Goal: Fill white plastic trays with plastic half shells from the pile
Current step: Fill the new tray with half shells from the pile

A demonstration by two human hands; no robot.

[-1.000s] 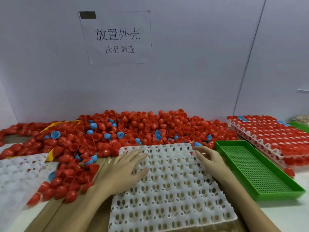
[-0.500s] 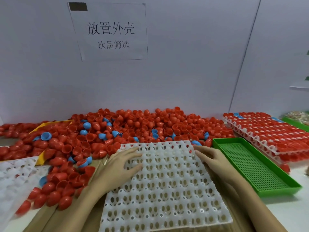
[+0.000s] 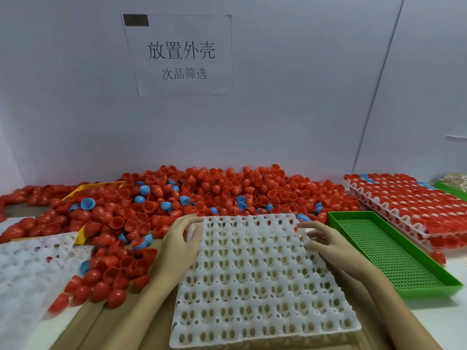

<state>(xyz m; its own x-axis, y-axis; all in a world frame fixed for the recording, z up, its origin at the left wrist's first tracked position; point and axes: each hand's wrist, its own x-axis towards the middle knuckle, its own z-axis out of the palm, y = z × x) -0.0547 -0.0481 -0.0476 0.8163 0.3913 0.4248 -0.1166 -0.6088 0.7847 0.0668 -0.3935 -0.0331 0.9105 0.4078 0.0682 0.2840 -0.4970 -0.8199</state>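
With both hands, left hand [image 3: 177, 245] and right hand [image 3: 326, 242], spread flat on its far corners, the empty white plastic cell tray [image 3: 257, 279] lies just before the pile of red and blue plastic half shells [image 3: 227, 195], and a shove could scatter them.

wall paper sign [image 3: 180, 55] reads 放置外壳, 次品筛选.

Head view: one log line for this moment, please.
white tray: empty | left hand: on left edge | right hand: on right edge
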